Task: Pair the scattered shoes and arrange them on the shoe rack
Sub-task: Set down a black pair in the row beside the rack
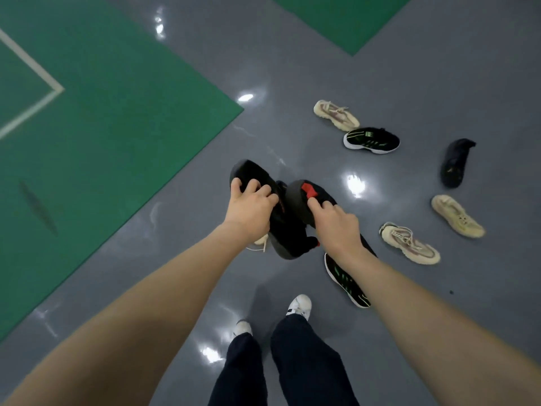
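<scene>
Pairing the black shoes
My left hand (251, 205) and right hand (336, 222) each grip one black shoe (288, 230); the rack, unseen, comes next.

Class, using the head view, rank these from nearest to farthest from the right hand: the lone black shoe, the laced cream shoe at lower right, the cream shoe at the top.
1. Laced cream shoe, just right of the right hand.
2. Black shoe, far right.
3. Top cream shoe, beyond it.
</scene>
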The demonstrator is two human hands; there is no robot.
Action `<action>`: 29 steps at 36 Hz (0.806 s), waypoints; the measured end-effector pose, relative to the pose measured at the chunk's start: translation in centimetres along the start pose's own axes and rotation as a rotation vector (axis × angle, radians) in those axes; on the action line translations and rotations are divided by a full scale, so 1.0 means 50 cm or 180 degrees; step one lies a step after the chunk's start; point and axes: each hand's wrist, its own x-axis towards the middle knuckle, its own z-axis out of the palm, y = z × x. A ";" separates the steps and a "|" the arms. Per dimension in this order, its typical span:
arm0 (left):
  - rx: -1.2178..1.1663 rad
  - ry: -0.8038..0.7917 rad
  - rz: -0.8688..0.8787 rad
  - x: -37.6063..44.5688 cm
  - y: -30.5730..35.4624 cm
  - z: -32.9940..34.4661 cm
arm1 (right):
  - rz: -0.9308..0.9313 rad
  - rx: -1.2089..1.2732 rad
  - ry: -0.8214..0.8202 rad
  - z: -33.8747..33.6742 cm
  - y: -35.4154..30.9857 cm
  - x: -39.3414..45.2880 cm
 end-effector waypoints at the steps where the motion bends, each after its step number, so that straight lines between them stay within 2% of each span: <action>1: 0.0061 0.0039 0.0025 -0.005 0.007 -0.017 | 0.0019 -0.0021 -0.0079 -0.021 0.004 -0.009; 13: 0.0463 0.0369 0.0543 -0.102 0.082 -0.176 | 0.0982 -0.0169 -0.0107 -0.218 0.034 -0.171; 20: 0.0694 0.0454 0.1307 -0.175 0.165 -0.246 | 0.1494 -0.0172 -0.0073 -0.287 0.039 -0.316; 29: 0.1136 0.0782 0.2363 -0.232 0.392 -0.307 | 0.2252 0.0089 0.0041 -0.336 0.139 -0.512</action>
